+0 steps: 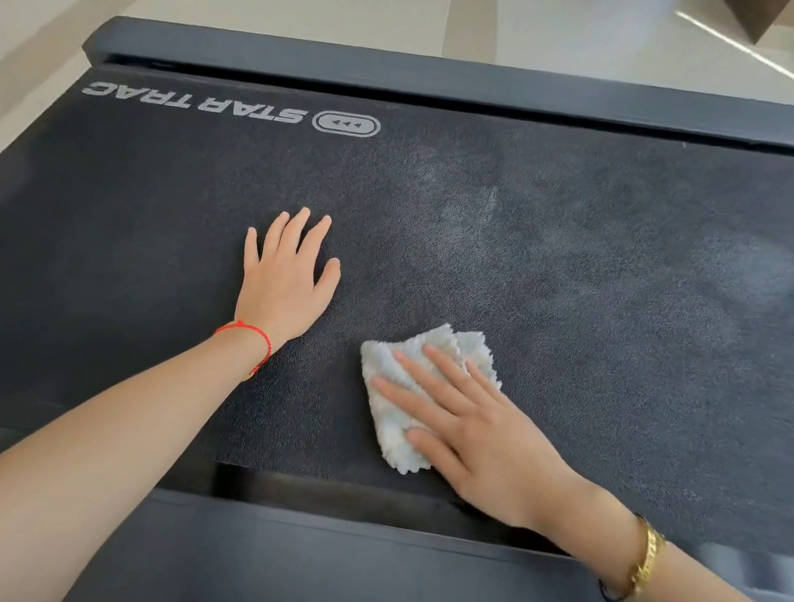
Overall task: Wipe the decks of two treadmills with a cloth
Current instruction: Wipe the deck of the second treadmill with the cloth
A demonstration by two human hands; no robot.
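- Pressing flat, your right hand lies palm-down on the white cloth, fingers spread and straight; the grip is not curled round the cloth, only pinning it to the treadmill deck.
- Cloth sits under your fingers and pokes out ahead of and to the left of them; its fluffy edge shows past the fingertips. The heel of the hand lies off the cloth, on the belt.
- Cloth is near the deck's close edge, roughly mid-frame, well short of the far side rail.
- Your left hand is splayed wide and empty, palm flat on the deck, just left of the cloth and apart from it.
- Red string bracelet on your left wrist; gold chain bracelet on your right.
- Pale dusty smears show on the belt beyond and to the right of the cloth; the area to the left looks darker.
- "STAR TRAC" logo reads upside down at the far left of the belt.
- Near side rail runs under your forearms.
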